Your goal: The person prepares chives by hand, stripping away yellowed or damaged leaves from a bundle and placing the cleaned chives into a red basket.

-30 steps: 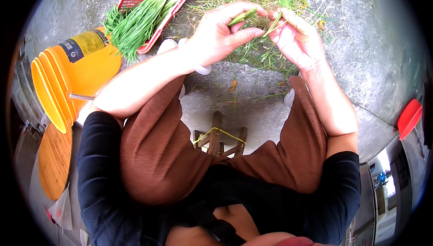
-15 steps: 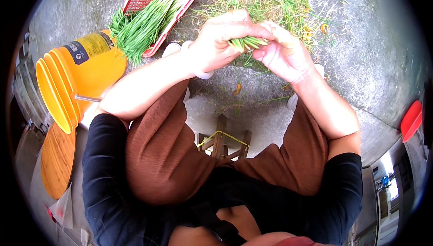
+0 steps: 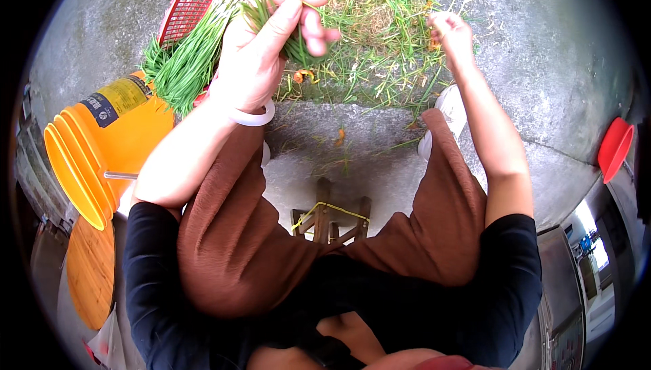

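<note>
My left hand [image 3: 254,58], with a white bangle at its wrist, is raised at the upper left and closed round a bunch of green chives [image 3: 296,50]. Some of its fingers stick out to the right. Just behind it, more chives [image 3: 193,58] lie in a red plastic basket [image 3: 193,5], their white ends inside and green leaves hanging over the edge. Out to the right, my right hand [image 3: 453,36] is apart from the bunch, above the edge of a heap of chive trimmings [image 3: 380,17]. Its fingers are drawn together; anything between them is too small to name.
Stacked yellow buckets [image 3: 108,146] lie on their side at the left, near a round wooden board [image 3: 90,272]. Between my legs is a wooden stool [image 3: 322,214] tied with yellow cord. At the far right is a red plastic thing [image 3: 615,150]. Orange scraps [image 3: 304,76] dot the concrete.
My hands, together over the cut chive ends before, have parted. The left has moved left with the bunch, toward the basket; the right has moved right and up over the trimmings.
</note>
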`<state>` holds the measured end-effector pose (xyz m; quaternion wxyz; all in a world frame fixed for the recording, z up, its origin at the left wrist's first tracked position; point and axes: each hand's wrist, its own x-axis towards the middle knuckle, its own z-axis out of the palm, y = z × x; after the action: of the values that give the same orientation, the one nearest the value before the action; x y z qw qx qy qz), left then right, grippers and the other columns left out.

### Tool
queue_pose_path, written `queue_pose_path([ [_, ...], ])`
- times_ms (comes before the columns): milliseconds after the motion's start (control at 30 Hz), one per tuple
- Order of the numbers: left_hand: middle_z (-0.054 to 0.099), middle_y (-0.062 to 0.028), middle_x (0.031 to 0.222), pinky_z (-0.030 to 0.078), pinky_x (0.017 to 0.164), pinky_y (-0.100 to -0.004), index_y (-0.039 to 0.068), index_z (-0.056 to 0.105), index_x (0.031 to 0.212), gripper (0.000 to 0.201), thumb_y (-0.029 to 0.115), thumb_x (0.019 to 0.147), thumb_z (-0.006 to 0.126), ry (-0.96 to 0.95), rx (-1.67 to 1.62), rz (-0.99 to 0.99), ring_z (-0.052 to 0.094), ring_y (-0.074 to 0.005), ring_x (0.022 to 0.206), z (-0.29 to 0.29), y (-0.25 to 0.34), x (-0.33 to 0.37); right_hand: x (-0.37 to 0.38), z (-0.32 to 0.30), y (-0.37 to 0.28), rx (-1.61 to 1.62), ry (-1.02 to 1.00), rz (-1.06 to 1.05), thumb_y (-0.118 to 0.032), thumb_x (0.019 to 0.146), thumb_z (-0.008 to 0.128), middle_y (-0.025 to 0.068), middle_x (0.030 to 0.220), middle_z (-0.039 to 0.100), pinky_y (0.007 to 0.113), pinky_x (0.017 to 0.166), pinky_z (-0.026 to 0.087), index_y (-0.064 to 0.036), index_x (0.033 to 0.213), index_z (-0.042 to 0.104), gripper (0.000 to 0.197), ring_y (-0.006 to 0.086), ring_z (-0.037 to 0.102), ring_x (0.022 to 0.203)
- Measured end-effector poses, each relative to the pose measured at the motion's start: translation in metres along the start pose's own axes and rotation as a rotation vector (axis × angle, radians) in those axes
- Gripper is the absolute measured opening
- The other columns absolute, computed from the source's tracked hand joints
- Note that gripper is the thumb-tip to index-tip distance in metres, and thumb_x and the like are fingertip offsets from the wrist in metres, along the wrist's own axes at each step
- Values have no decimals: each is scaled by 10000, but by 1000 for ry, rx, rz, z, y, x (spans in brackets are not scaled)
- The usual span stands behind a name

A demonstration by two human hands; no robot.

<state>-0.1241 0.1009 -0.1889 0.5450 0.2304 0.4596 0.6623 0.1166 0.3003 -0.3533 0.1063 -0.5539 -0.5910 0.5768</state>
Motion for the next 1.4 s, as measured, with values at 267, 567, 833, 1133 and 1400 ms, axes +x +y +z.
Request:
queue_pose_path([
  [267, 335, 35, 639, 251, 484, -192, 15, 541, 1008, 214, 189, 951, 431, 8, -45, -264, 283, -50, 537, 5, -1, -2, 64, -31, 37, -1092, 39, -53, -185, 821, 488, 159, 1212, 486, 384, 973, 377, -163, 1133, 573, 324, 317, 442, 1173],
  [567, 314, 84, 579, 213, 437, -193, 35, 584, 954, 199, 189, 950, 459, 74, 32, -259, 235, -23, 469, 4, -5, -9, 28, -26, 2, -1039, -146, -140, -220, 820, 516, 177, 960, 600, 405, 863, 445, -54, 897, 584, 196, 317, 574, 962],
  [833, 304, 84, 560, 180, 412, -190, 22, 555, 973, 160, 166, 909, 526, 196, 45, -354, 226, -20, 453, -5, -6, -12, -50, -75, -77, 321, -292, 86, -138, 842, 613, 6, 746, 587, 196, 582, 387, -31, 862, 602, 109, 60, 476, 609],
  [1133, 297, 88, 551, 171, 405, -187, 28, 560, 952, 142, 159, 906, 532, 214, -24, -362, 221, -17, 444, -1, -7, -8, -80, -31, -81, 411, -495, 103, -141, 846, 620, 12, 748, 582, 205, 583, 401, -39, 864, 598, 105, 75, 496, 628],
  [1400, 295, 90, 545, 172, 400, -188, 33, 563, 945, 138, 161, 908, 529, 236, 9, -360, 217, -16, 437, -4, -6, -8, -91, -2, -65, 324, -639, 134, -153, 859, 600, -5, 741, 584, 190, 590, 407, -53, 880, 601, 102, 61, 498, 635],
])
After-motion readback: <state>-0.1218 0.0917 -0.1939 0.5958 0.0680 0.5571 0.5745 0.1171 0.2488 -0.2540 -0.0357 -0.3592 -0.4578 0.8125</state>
